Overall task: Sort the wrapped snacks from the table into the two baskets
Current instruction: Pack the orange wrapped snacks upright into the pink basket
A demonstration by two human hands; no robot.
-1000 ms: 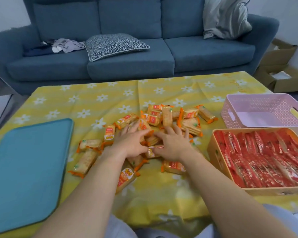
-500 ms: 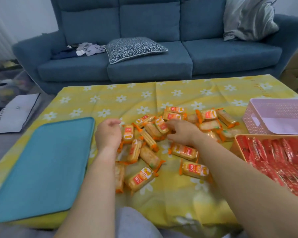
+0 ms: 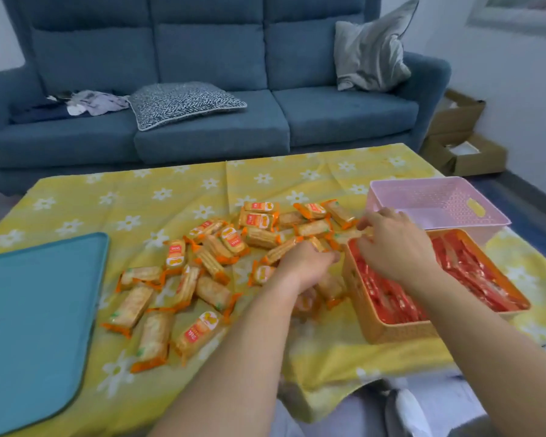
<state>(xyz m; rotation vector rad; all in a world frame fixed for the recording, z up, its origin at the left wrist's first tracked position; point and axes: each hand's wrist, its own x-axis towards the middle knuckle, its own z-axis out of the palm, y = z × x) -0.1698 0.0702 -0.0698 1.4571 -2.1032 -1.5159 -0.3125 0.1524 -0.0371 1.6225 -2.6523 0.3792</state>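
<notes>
My left hand (image 3: 306,266) curls into the orange cracker packs (image 3: 202,279) mid-counter (image 3: 171,197); whether it grips one, I cannot tell. My right hand (image 3: 391,250) pinches one pack (image 3: 364,232) over the orange basket (image 3: 391,332) at 3 o'clock. The pink basket (image 3: 388,200) sits at 2 o'clock.

The bench (image 3: 171,197) bears one pink basket (image 3: 416,179) and one orange basket (image 3: 391,332), two in all, the latter packed with red-wrapped snacks (image 3: 470,272) too many and too tightly laid to count. Loose on it lie roughly two dozen orange-wrapped snacks (image 3: 153,339), a few partly hidden so the tally is not exact, and one teal tray (image 3: 38,310). Behind stands one blue sofa (image 3: 202,42) with two cushions (image 3: 183,102), and at least two cardboard boxes (image 3: 473,159) sit beside it.
</notes>
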